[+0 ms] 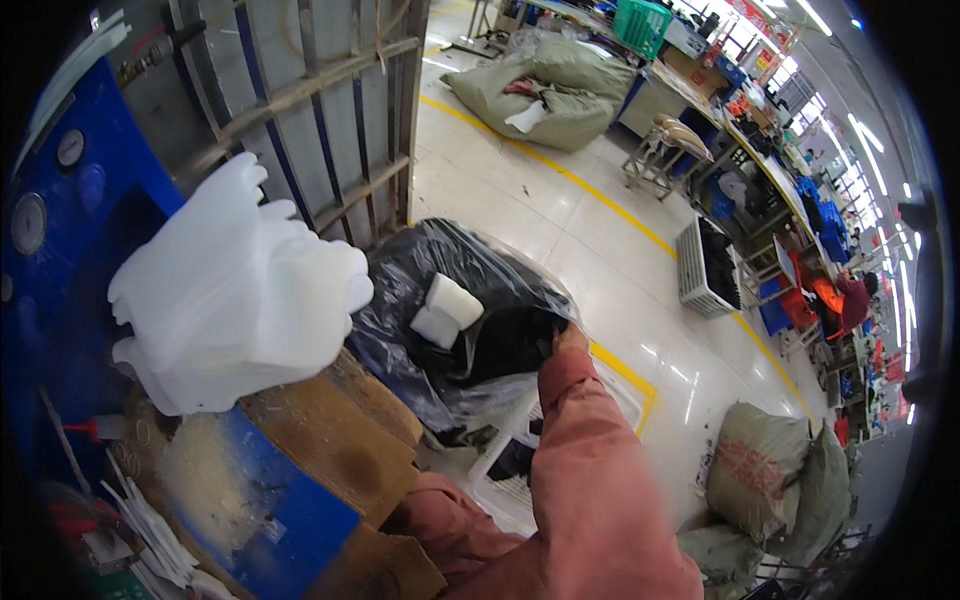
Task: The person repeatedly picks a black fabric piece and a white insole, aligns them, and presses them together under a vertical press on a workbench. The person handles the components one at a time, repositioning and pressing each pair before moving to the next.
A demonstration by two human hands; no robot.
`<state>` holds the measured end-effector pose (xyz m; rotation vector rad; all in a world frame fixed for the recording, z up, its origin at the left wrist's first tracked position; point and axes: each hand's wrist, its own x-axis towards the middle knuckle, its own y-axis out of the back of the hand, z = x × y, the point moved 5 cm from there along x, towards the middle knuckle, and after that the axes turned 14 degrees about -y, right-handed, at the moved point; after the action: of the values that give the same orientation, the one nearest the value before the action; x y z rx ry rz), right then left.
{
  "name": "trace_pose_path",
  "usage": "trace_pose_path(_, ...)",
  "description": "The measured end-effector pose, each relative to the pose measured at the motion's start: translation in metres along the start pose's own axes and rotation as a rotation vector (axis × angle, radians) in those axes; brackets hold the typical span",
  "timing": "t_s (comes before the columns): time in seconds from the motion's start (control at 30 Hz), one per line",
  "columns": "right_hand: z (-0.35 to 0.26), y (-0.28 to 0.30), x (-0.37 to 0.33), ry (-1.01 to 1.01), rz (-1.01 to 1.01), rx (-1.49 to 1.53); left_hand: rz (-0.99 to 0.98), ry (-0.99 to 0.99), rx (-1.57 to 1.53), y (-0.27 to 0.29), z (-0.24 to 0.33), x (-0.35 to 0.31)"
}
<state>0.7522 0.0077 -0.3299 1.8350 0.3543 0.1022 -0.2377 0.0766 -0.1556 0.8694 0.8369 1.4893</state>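
Observation:
My right hand reaches out in a pink sleeve to the right edge of a large clear plastic bag. Its fingers curl at the bag's rim and are partly hidden there. Dark, black material fills the bag's mouth, and small white foam-like blocks rest on top. My left hand is not in view; pink cloth shows low in the middle, beside the bench. To the left, a tall stack of white, wavy-edged sheets leans over the bench.
A worn cardboard sheet and a blue panel cover the bench. Behind stands a blue machine with gauges, beside a metal frame. White baskets, woven sacks and cluttered worktables line the right side.

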Motion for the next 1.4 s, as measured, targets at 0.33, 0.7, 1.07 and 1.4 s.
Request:
trace_pose_path(0.33,-0.018,0.028,0.01,-0.084,0.038,-0.002,0.02,0.022,0.114,0.01,-0.049,-0.044)
trace_pose_path(0.7,0.022,0.021,-0.059,-0.246,-0.501,0.584,0.05,-0.026,-0.033,0.023,-0.082,-0.046)
trace_pose_path(1.07,0.057,0.092,-0.142,-0.066,-0.555,0.611,0.393,-0.026,-0.18,0.043,0.016,-0.086)
trace_pose_path(1.4,-0.168,0.086,-0.302,0.25,-1.306,0.858,0.341,-0.261,-0.172,0.058,0.135,-0.08)
